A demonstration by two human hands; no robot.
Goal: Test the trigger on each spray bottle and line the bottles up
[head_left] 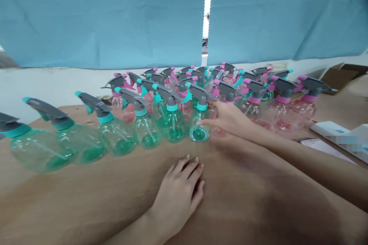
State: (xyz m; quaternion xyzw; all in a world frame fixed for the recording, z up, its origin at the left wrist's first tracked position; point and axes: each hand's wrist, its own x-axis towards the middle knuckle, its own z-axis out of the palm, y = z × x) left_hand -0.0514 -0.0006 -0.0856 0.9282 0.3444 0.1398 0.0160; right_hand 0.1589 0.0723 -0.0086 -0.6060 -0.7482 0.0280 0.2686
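My right hand (231, 119) reaches in from the right and is closed round a clear green spray bottle (198, 122) with a grey trigger head and turquoise collar. Its thumb lies across the bottle's side, while the other fingers are partly hidden behind it. The bottle stands upright at the right end of a front row of similar green ones, beside another green spray bottle (174, 124). Lower down, my left hand (181, 187) rests palm down on the wooden table (235, 195), fingers stretched out and holding nothing.
Behind the front row crowd several more bottles, including a pink spray bottle (283, 111) with a pink collar. White boxes (342, 134) lie at the right, with an open cardboard box (345, 76) farther back. A blue curtain (115, 19) hangs beyond the table.
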